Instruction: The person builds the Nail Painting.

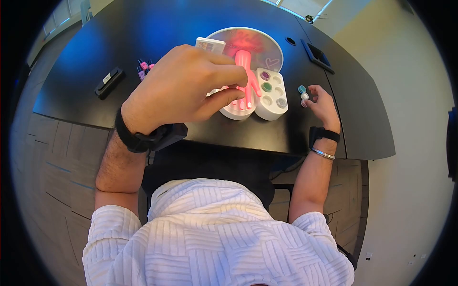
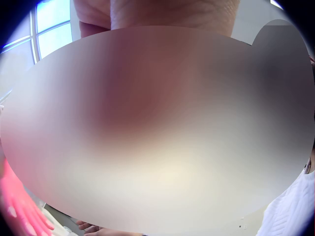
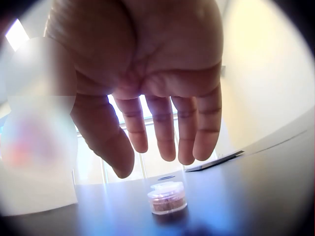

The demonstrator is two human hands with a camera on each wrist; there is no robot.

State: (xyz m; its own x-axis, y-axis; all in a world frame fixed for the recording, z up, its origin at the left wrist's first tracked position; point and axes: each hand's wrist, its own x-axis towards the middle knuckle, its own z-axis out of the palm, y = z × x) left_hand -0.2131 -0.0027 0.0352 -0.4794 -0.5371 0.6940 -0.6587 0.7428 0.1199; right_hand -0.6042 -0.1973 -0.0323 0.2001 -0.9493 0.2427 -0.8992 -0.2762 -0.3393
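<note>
My left hand [image 1: 186,86] is raised over the table in the head view, back of the hand up, with thumb and index fingertips close together in front of a pink model hand [image 1: 243,59]. I cannot tell whether anything is between those fingertips. Blurring covers most of the left wrist view. Over on the right, my right hand [image 1: 324,105] has its fingers relaxed beside a teal-topped pot [image 1: 301,89] and a white-topped pot [image 1: 304,96]. From the right wrist, a small clear pot with pinkish contents [image 3: 167,197] shows on the table below the fingertips.
The model hand stands on a white base before a round backboard [image 1: 273,47]. Beside it, a white holder [image 1: 272,109] has round wells, some with coloured pots. Pink bottles [image 1: 142,69], a black case [image 1: 109,83] and a dark tray [image 1: 317,56] are on the black table [image 1: 157,28].
</note>
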